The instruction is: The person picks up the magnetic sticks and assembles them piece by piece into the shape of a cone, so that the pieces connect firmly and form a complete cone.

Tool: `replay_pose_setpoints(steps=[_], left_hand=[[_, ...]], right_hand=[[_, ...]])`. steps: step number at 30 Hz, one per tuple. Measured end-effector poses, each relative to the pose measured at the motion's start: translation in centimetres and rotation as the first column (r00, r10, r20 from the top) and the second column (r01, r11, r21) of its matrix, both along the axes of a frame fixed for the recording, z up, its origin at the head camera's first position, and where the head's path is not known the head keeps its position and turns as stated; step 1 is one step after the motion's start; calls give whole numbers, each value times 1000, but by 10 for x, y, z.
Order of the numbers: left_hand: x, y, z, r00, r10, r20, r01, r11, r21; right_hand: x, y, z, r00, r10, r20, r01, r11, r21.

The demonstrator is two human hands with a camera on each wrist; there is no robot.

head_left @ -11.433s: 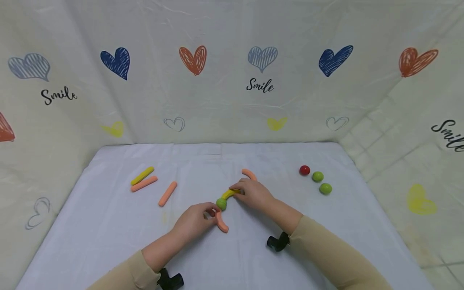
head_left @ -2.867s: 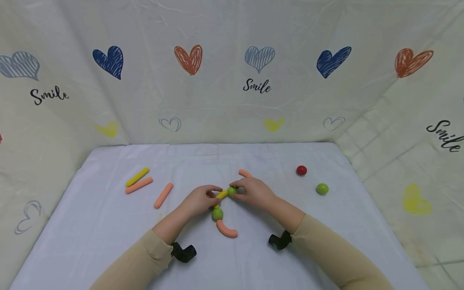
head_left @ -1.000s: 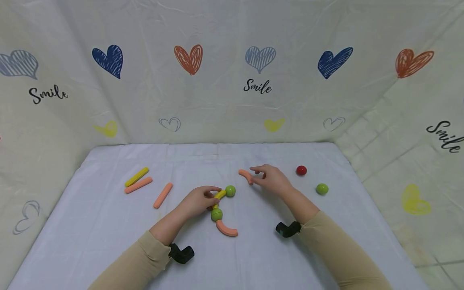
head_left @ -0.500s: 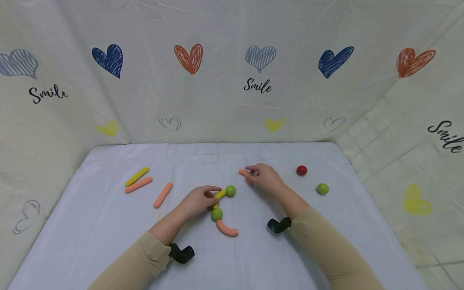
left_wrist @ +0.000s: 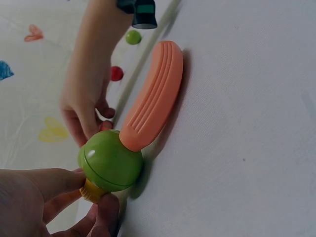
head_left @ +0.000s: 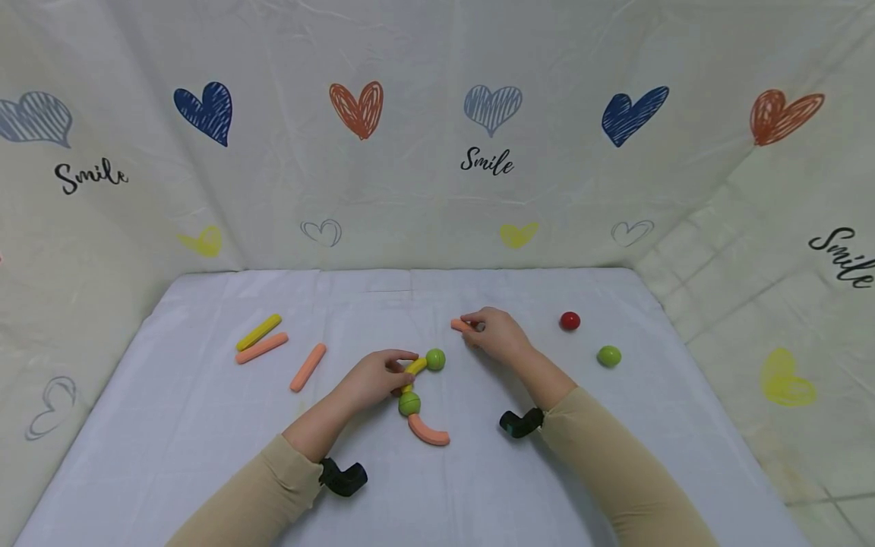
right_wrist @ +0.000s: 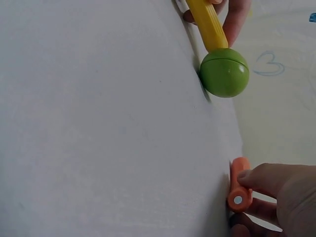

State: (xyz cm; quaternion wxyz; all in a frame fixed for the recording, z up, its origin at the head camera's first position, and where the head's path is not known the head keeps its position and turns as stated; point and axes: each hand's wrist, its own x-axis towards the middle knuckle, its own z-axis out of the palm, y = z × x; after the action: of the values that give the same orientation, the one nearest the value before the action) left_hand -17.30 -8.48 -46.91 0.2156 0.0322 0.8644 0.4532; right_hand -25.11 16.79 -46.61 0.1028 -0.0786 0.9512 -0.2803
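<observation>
My left hand (head_left: 372, 380) pinches a yellow curved rod (head_left: 415, 367) near the table's middle. One end of this rod meets a green ball (head_left: 435, 359); its other end meets a second green ball (head_left: 409, 403). From that lower ball an orange curved rod (head_left: 429, 432) extends, its ridged side showing in the left wrist view. Farther back, my right hand (head_left: 502, 334) pinches another orange curved rod (head_left: 457, 324) between thumb and fingers, apart from the joined pieces. A round silvery spot shows on this rod's end (right_wrist: 238, 200) in the right wrist view.
On the left lie a yellow straight rod (head_left: 259, 332) and two orange straight rods, one beside it (head_left: 263, 348) and one nearer the middle (head_left: 308, 368). A red ball (head_left: 570, 321) and a green ball (head_left: 609, 355) sit at right. A white cloth (head_left: 171, 425) covers the table.
A green ball from the right has joined the yellow rod. My right hand has left that ball, moved back and right, and now pinches the loose orange curved rod. My left hand stays put lately.
</observation>
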Motion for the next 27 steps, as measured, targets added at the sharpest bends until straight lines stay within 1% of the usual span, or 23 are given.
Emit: replay_pose_setpoints(steps=[11, 16, 20, 27], left_hand=[[-1, -1, -1, 1000, -7, -2, 6, 1000, -2], [-1, -1, -1, 1000, -12, -5, 12, 1000, -6], [0, 0, 1, 1000, -12, -5, 12, 1000, -11], [0, 1, 3, 1000, -4, -1, 4, 1000, -12]], right_hand=[[2, -1, 1, 998, 29, -48, -26, 997, 68], [5, -1, -1, 997, 39, -70, -34, 997, 71], [10, 0, 0, 996, 50, -78, -44, 996, 71], [24, 0, 3, 993, 82, -83, -74, 993, 87]])
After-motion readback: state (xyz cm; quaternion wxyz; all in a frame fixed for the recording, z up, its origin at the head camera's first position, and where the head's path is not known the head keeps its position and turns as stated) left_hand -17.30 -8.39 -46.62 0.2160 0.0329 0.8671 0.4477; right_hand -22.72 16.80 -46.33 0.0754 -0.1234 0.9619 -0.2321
